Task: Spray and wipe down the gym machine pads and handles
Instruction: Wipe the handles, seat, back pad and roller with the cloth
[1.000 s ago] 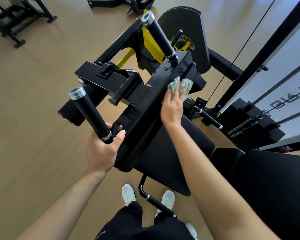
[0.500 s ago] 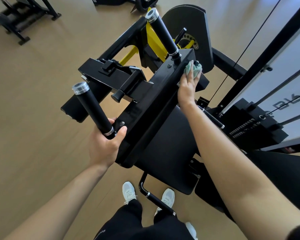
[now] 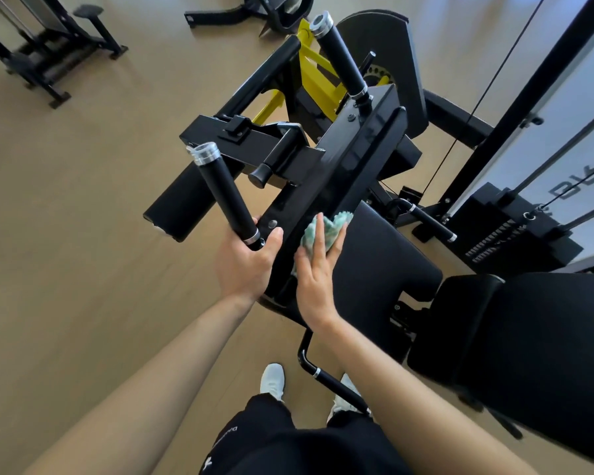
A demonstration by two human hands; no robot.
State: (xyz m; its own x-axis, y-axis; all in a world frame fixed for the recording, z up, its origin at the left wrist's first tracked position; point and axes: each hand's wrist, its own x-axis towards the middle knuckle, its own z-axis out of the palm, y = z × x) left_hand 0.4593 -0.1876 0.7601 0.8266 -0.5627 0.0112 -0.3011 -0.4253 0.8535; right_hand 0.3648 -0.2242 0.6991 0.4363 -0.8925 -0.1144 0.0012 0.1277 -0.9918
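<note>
Your left hand [image 3: 246, 265] grips the base of the near handle [image 3: 225, 197], which rises away from its thumb, while just to its right your right hand [image 3: 318, 269], fingers straight, presses the green cloth [image 3: 324, 228] on the black crossbar [image 3: 354, 156], whose length runs ahead of those fingertips toward the far handle [image 3: 340, 60].

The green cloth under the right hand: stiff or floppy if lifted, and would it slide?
Probably floppy: the green cloth bunches in folds under the right hand, whose fingers lie flat on it. Likely light, being thin and crumpled. It should slide easily along the glossy black bar.
</note>
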